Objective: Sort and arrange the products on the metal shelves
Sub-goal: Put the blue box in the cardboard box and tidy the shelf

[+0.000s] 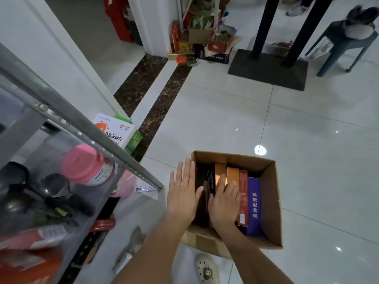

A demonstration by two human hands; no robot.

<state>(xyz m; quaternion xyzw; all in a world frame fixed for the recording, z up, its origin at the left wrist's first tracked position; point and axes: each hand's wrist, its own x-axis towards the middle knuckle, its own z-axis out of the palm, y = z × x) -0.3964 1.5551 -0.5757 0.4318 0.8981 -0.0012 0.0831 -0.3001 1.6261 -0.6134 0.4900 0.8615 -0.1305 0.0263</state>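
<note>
The tiled floor [307, 140] carries everything here, and the metal shelves [82, 128] rise at our left. They are already partly stocked with a pink-lidded jar [86, 165], some dark items and red packets.

Just beside the shelves sits the open cardboard box [272, 201], and the products still to be sorted are inside it. They are slim cartons standing on edge, packed side by side: a blue box [254, 206], a red box [243, 193], two orange boxes [232, 175] and a dark box [211, 181].

We judge these cartons light and stiff, with smooth printed faces that may slip. The best hold is a pinch across the two broad faces near the top edge, lifting straight up. Because they are packed so tightly, pulling one may drag its neighbour up or tip it over.

Our left hand [184, 193] lies flat against the outer left wall of the cardboard box with its fingers straight, holding nothing. Our right hand [224, 203] is down inside the box, its fingers bent over the tops of the orange boxes and touching them. The thumb is hidden, so we cannot tell whether it has a true grip.

The sloping shelf post crosses the way from box to shelf. A white carton [114, 128] stands behind it, and a shoe [206, 269] is near the corner of the box. A black stand base [268, 68] and a stool [344, 42] sit well apart.
</note>
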